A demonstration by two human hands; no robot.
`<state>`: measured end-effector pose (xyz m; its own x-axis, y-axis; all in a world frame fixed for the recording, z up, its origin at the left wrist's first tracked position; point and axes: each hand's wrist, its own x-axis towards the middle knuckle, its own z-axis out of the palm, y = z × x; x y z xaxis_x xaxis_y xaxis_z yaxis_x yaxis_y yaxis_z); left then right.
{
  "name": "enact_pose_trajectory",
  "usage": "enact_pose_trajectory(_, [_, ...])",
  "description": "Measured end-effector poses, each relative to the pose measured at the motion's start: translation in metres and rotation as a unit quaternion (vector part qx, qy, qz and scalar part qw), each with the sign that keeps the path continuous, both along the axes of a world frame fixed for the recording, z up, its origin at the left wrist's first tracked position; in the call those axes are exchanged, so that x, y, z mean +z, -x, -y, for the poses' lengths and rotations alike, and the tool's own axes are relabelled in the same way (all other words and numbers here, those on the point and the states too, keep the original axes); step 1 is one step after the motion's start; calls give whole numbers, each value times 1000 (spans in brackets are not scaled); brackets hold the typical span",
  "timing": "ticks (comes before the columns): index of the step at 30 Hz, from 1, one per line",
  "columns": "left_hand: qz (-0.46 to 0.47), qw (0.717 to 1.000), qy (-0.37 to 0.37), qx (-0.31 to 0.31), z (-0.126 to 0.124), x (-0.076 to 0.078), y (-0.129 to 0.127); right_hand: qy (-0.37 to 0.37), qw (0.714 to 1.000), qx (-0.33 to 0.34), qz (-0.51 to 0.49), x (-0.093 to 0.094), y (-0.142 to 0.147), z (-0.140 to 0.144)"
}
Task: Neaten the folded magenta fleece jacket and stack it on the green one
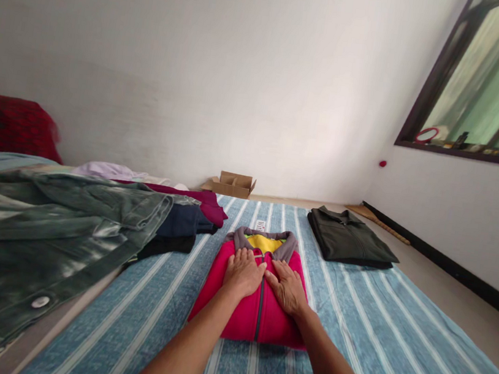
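Lying palm-down, fingers extended and gripping nothing, the left hand (244, 273) and the right hand (286, 286) rest either side of the dark zip (258, 315) on a folded magenta fabric jacket (242, 324) with grey collar (285, 251), apparently to hold its front flat. The jacket lies mid-width on the blue-and-white striped sheet (355, 313); a folded dark-olive jacket (353, 240) sits near the far right corner, presumably apart for working room.
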<state>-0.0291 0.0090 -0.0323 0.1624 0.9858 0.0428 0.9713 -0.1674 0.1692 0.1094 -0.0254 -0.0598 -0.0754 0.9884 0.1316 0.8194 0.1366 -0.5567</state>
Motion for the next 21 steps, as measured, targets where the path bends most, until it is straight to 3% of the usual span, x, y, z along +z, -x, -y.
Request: enact_pose_trajectory(21, [16,1000,-10,-6,0,-1,0,-14,1000,-10,-22,-6,-3,-2])
